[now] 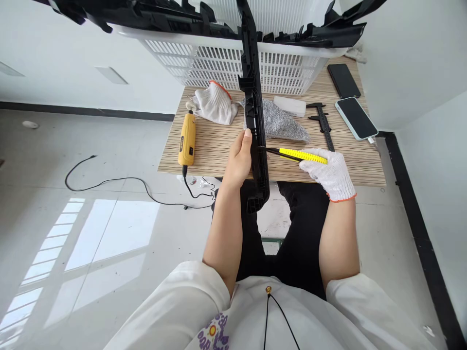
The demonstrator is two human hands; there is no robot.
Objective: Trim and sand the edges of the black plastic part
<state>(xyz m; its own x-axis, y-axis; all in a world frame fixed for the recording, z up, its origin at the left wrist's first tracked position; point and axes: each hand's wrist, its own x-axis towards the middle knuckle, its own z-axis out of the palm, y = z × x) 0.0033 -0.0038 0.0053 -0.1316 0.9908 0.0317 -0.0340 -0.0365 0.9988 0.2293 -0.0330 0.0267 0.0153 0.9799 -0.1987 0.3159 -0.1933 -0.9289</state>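
Note:
A long black plastic part [256,116] stands lengthwise over the table, its near end past the front edge. My bare left hand [240,158] is closed round its left side, thumb on top. My right hand [326,171], in a white glove with an orange cuff, grips yellow-handled tweezers [304,155]. Their dark tips touch or lie just over the part's right side. A grey cloth [282,121] lies right of the part, partly behind it. Left of the part are a white glove [217,103] and a yellow power tool [187,138] with a cord.
A white slatted basket [211,61] holding more black parts [164,20] stands at the table's back. On the right of the table [226,169] lie a black caliper [324,126], a white tube [290,105] and two phones [344,80]. A cable [134,178] trails over the floor at left.

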